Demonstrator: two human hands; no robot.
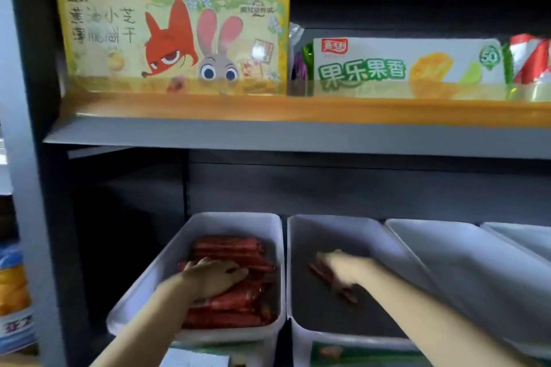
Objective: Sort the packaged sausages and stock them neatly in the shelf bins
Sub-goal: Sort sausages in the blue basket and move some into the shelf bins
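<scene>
Pressing down on the heap, the left hand (pixel 213 277) lies flat and palm-down over the red packaged sausages (pixel 229 283), fingers stretched out and close together, tips pointing right across the top sticks. Nothing looks curled round a stick; the fingers simply rest on the pile, with sausages showing beyond the fingertips and below the palm. That pile fills the left white bin (pixel 277 247), stacked mostly crosswise in layers.

Over to the right hand (pixel 340 267), reaching into the neighbouring white bin (pixel 295 247). Motion blur smears it badly, so whether its fingers are spread or pinching I cannot tell. What does show is a few loose sausages (pixel 334 283), dark red, lying slantwise on the bin's dark floor, right under and touching the hand, one end poking out past the knuckles at upper left and the other trailing to the lower right below the wrist.

Further right stand two more white bins (pixel 447 250), tilted. Above runs the grey shelf (pixel 268 137) with an orange front strip, carrying a yellow biscuit box (pixel 173 42) with a cartoon fox and rabbit, and beside it a white-and-green snack pack (pixel 408 65).
</scene>
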